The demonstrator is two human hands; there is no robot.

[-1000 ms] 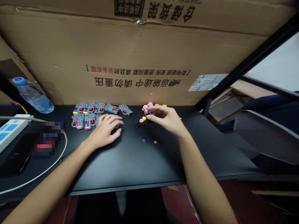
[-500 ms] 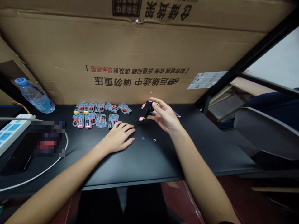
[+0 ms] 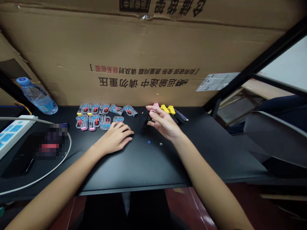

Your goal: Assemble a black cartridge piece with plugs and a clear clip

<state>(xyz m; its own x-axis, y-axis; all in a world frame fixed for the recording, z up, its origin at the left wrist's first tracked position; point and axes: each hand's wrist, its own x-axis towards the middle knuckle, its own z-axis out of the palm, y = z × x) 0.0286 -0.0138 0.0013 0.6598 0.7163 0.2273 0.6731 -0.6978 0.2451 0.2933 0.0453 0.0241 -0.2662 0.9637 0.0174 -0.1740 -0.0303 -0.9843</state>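
Note:
My left hand [image 3: 117, 137] lies palm down on the black table with its fingers stretched out. Its fingertips partly cover one of the small clear plastic pieces [image 3: 105, 122], pistol-like shapes with blue and red parts inside, which stand in two rows. Between the thumb and fingers of my right hand [image 3: 164, 124] is a small black plastic piece [image 3: 145, 118], held over the table near the cardboard. Its exact kind is unclear. Right behind that hand are yellow pieces [image 3: 168, 109] and a pink one [image 3: 156, 105]. Below it lie a blue disc [image 3: 149, 142] and a white C-shaped bit [image 3: 161, 144].
A large cardboard sheet [image 3: 144, 48] rises along the table's back edge. To the left are a water bottle [image 3: 38, 95], a white power strip [image 3: 14, 131], a dark phone [image 3: 18, 159] and a looping white cable [image 3: 69, 143]. A black metal frame [image 3: 275, 51] borders the right.
My right hand has turned and lowered slightly with the black piece, uncovering the yellow pieces behind. My left hand has slid a little left. The view has shifted slightly.

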